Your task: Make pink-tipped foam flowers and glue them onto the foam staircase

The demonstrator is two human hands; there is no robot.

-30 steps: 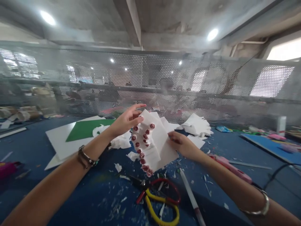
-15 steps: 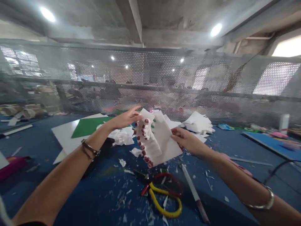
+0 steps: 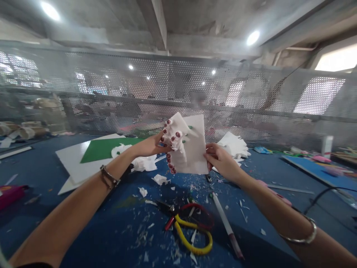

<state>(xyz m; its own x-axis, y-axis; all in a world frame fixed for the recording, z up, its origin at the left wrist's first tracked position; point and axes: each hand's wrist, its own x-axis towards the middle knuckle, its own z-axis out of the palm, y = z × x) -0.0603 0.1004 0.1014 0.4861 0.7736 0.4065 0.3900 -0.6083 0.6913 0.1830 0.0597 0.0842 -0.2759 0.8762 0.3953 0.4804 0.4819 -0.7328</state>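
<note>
Above the blue table I hold up a white paper sheet (image 3: 196,149) with dark red rosette shapes and small green marks along its left part, which is folded and crumpled. My left hand (image 3: 153,144) grips the crumpled left edge, its fingertips partly hidden by the paper. At the sheet's lower right edge, my right hand (image 3: 219,160) pinches the paper between thumb and fingers. Below lie scissors (image 3: 192,227) with red and yellow handles, and a white pen (image 3: 227,225) to their right.
Paper scraps (image 3: 160,179) litter the blue table (image 3: 111,230). A green sheet (image 3: 100,149) rests on white sheets at left. Stacked white paper (image 3: 234,145) stands behind my right hand, and a blue board (image 3: 318,173) lies at right. A perforated metal screen (image 3: 173,89) closes off the back.
Both hands have lifted the paper sheet and turned it more upright, facing me. My left hand has moved down along its left edge. The view has shifted slightly.
</note>
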